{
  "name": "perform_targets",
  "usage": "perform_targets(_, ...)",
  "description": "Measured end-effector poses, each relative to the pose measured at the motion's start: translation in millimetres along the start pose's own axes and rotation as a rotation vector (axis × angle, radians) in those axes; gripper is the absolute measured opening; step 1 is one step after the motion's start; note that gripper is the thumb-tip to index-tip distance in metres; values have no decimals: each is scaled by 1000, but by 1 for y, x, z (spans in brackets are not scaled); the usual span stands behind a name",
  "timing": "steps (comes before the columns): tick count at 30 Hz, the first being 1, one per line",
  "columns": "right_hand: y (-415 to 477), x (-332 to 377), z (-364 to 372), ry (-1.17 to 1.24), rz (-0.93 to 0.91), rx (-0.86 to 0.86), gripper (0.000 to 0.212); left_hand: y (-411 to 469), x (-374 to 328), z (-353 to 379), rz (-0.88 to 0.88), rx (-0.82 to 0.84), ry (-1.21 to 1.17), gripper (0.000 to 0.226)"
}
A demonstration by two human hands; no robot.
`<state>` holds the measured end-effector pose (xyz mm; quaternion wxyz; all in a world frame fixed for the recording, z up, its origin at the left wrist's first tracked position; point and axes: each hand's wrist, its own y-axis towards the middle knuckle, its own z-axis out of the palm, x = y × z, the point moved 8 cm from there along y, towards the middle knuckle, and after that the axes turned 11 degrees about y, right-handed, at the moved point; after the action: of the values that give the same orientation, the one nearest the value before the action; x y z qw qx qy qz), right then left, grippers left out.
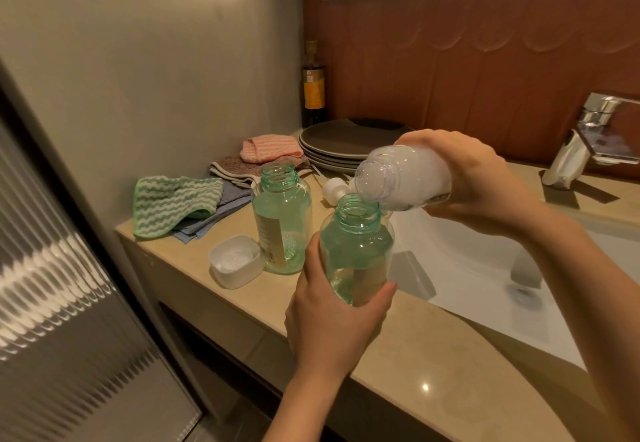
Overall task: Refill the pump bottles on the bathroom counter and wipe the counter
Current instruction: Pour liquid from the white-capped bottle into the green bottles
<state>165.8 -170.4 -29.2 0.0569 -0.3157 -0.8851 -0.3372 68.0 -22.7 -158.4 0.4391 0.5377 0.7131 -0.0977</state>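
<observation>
Right hand [474,178] wraps the white refill bottle [408,178], tipped near-horizontal with its mouth pointing left, just above the open neck of the green pump bottle [356,251], which left hand [332,317] holds upright below it.

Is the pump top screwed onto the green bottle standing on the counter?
No, the standing green bottle has a bare, open neck.

Milky plastic refill bottle [408,171], glossy stone counter [433,365], shiny chrome tap [588,137], ribbed green cloth [173,204], matt plates [343,140].
</observation>
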Motion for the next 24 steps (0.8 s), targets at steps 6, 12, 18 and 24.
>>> perform_targets(6, -1, 2, 1, -14, -6, 4, 81, 0, -1, 1, 3, 6, 5, 102)
perform_targets(12, 0, 4, 0, -37, -29, 5, 80, 0, 0, 1, 5, -5, 13, 102)
perform_targets(18, 0, 5, -1, -47, -48, -5, 81, 1, 1, 1, 1, 0, 18, 102)
perform_targets(24, 1, 7, -1, -63, -62, -9, 80, 0, 0, 1, -6, 13, 22, 106)
